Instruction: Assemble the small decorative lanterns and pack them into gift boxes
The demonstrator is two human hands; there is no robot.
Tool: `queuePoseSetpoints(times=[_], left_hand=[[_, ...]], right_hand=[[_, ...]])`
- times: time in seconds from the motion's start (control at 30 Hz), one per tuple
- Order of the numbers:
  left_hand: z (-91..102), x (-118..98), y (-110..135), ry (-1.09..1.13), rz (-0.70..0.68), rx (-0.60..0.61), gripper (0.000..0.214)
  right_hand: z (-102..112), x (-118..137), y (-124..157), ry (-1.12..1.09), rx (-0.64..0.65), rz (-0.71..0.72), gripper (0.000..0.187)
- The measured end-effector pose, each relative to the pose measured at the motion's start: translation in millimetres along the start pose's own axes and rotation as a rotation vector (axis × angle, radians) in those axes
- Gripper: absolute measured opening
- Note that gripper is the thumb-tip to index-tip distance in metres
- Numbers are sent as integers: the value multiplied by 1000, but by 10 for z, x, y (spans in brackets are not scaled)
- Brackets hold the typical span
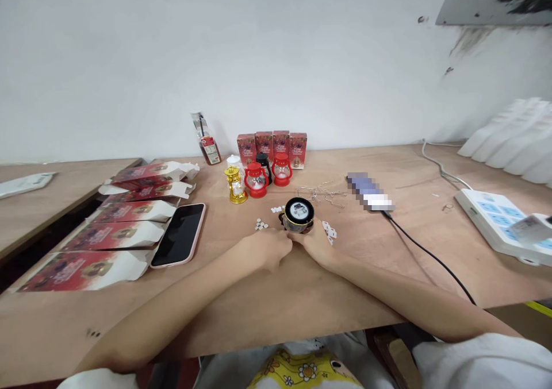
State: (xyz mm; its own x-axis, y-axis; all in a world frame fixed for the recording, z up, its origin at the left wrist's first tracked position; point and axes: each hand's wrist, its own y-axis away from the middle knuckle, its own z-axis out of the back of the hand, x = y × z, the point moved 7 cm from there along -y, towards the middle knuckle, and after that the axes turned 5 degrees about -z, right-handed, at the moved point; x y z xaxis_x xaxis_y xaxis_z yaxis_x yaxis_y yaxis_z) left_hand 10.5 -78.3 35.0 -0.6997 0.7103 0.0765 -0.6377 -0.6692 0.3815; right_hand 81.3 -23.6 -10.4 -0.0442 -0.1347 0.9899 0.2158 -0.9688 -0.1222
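Note:
Upside down or tipped toward me, a small black lantern shows its round base, with a white disc and metal parts inside a black ring. My right hand is wrapped round its right side. Against its lower left, my left hand is closed with the fingers curled; whether it grips the lantern or something small is hidden. Left of the lantern lies a little group of button cells. Small white pieces lie just behind them, and white plastic tabs are right of my right hand.
Behind stand a gold lantern, red lanterns and red boxes. Wire handles lie behind my hands. Left are a phone and open cartons. Right are a cabled phone and a power strip.

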Motion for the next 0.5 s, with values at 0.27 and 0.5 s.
queuePoseSetpoints(times=[0.27,0.5], left_hand=[[-21,75,11,76,68,193,21],[-37,119,-2,111,60,215,17]], right_hand=[[-7,22,5,-17,4,2,34],[-11,18,10,-28,4,-12,36]])
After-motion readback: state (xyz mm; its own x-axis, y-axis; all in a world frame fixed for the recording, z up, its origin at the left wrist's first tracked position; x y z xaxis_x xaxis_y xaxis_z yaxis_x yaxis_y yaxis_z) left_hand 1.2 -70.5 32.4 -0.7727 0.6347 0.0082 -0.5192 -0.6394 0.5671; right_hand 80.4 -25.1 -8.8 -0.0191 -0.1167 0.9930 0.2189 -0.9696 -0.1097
